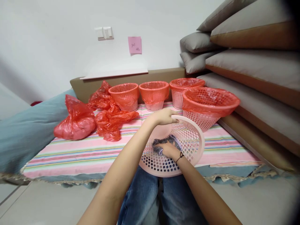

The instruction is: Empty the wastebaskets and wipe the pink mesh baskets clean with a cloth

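Observation:
A pink perforated plastic basket (199,143) is tipped toward me, its mouth facing me, above my knees at the edge of the striped cloth. My left hand (165,117) grips its far rim, with the thumb and fingers closed around the edge. Inside the basket, my right hand (170,150) presses a grey cleaning cloth with a purple edge (176,142) against the inner wall. The fingers of that hand are bent over the cloth, and part of it is hidden under them.
Several pink baskets lined with red plastic bags, one a basket (154,93), stand along the back. Crumpled red bags (110,120) and a filled red bag (76,123) lie left on the striped cloth (77,159). Stacked grey-brown cushions (255,62) rise at right.

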Demonstrator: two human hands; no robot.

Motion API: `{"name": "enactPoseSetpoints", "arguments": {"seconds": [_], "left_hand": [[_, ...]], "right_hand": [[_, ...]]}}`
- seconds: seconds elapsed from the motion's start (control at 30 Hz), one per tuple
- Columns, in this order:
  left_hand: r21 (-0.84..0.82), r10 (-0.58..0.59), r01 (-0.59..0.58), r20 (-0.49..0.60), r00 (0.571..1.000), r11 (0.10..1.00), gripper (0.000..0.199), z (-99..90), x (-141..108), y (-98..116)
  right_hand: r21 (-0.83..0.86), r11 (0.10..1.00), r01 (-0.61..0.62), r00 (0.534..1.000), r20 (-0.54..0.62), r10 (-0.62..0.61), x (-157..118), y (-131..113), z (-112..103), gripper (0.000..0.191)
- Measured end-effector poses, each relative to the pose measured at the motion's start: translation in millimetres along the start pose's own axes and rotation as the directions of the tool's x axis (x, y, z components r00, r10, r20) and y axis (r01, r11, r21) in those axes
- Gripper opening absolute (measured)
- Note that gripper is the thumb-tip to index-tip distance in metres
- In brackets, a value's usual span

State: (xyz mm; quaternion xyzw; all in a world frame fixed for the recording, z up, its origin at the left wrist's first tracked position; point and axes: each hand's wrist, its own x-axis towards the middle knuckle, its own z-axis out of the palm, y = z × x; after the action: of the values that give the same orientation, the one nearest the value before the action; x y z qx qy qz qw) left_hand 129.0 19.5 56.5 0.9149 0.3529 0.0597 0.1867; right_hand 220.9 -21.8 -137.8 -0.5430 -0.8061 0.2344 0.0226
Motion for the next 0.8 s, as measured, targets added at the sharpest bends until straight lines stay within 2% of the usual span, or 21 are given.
{"name": "enactPoseSetpoints", "arguments": {"seconds": [0.17, 0.33, 0.57, 0.8], "left_hand": [[-0.017, -0.021, 0.021, -0.01, 1.0, 1.0, 0.035, -0.2, -4.7, 1.0], [-0.013, -0.027, 0.027, -0.009, 1.0, 1.0, 0.035, -0.7, -6.1, 2.5], [-0.017, -0.008, 0.008, -0.014, 1.0, 1.0, 0.034, -0.6, -5.9, 1.0], [-0.05, -0.029, 0.027, -0.032, 0.999, 0.998, 0.031, -0.2, -8.9, 1.9]], "right_hand": [[0.035, 0.999, 0.003, 1.0, 0.017, -0.003, -29.6, -6.1, 10.8, 0.067], [-0.041, 0.999, -0.022, 0.998, 0.057, 0.025, -60.1, -12.7, 22.9, 0.082], [-0.06, 0.998, -0.035, 0.998, 0.048, 0.037, -103.2, -25.9, 29.9, 0.078], [-0.031, 0.997, -0.068, 0.993, 0.094, 0.071, -132.0, -30.9, 38.8, 0.085]]}}
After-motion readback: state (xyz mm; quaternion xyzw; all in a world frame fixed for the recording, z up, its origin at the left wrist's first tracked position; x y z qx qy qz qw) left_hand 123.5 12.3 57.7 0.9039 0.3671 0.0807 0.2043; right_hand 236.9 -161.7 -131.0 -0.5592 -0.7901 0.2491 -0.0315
